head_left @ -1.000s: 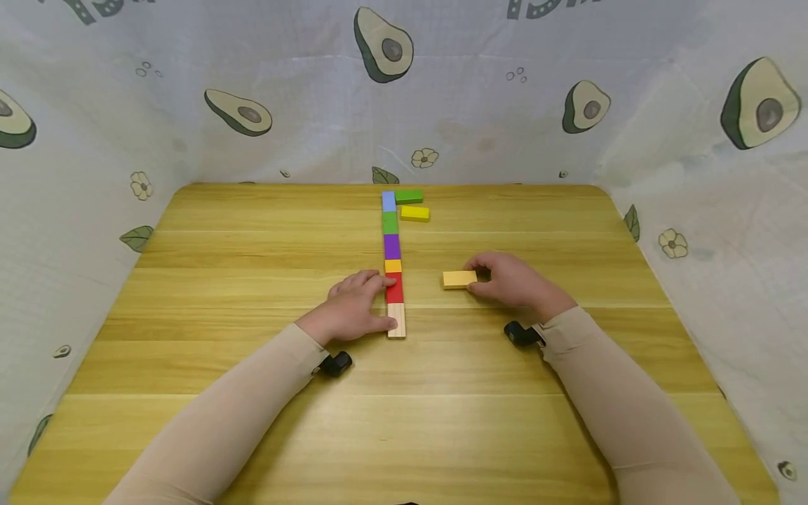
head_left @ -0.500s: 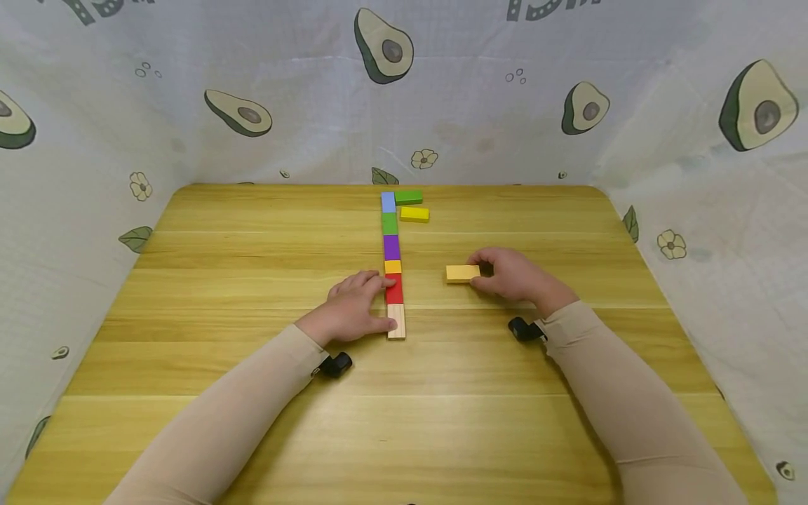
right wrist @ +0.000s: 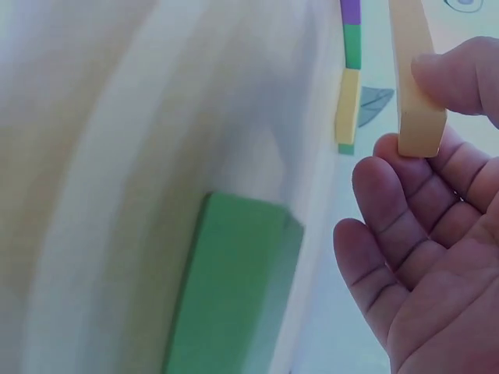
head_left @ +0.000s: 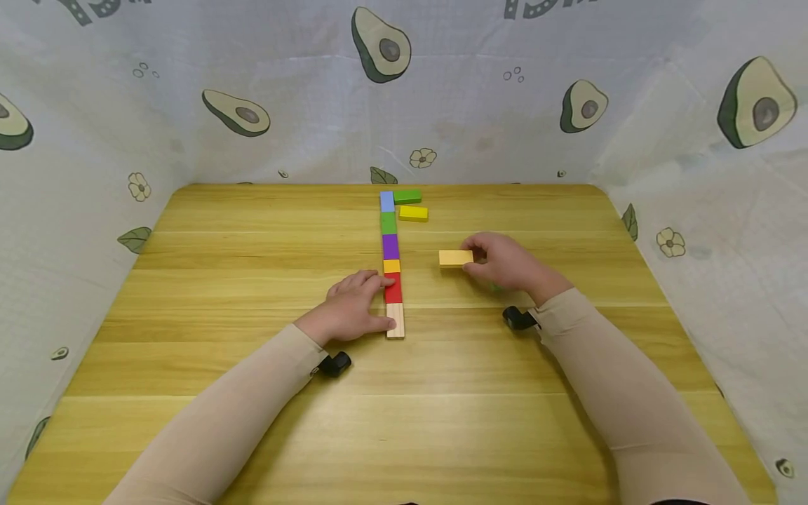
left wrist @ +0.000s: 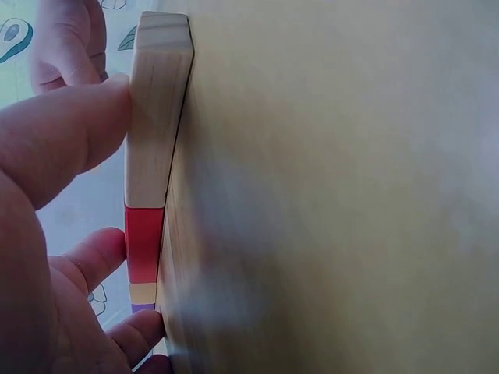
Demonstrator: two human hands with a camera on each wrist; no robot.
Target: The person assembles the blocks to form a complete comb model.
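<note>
My left hand (head_left: pixel 351 308) touches a row of coloured wooden blocks in the head view. Its thumb lies on the plain wood block (head_left: pixel 395 330) at the near end, and its index fingertip on the red block (head_left: pixel 393 293). Beyond these lie a small orange block (head_left: pixel 391 266), a purple block (head_left: pixel 391 247), a green block (head_left: pixel 388 223) and a blue block (head_left: pixel 387 201). To the right of the row, my right hand (head_left: pixel 508 265) pinches a pale yellow block (head_left: pixel 452 259) by its right end, thumb opposite fingers. The right wrist view shows this block (right wrist: pixel 417 86) above the table.
A second green block (head_left: pixel 407 197) sticks out rightward from the row's far end, and a bright yellow block (head_left: pixel 413 214) lies just nearer. Another green block (right wrist: pixel 234 288) rests on the table (head_left: pixel 252 238) below my right hand, mostly hidden in the head view.
My right hand has moved farther from me with the pale yellow block, ending slightly left. A bit of the green block beneath it now shows. My left hand stays in place.
</note>
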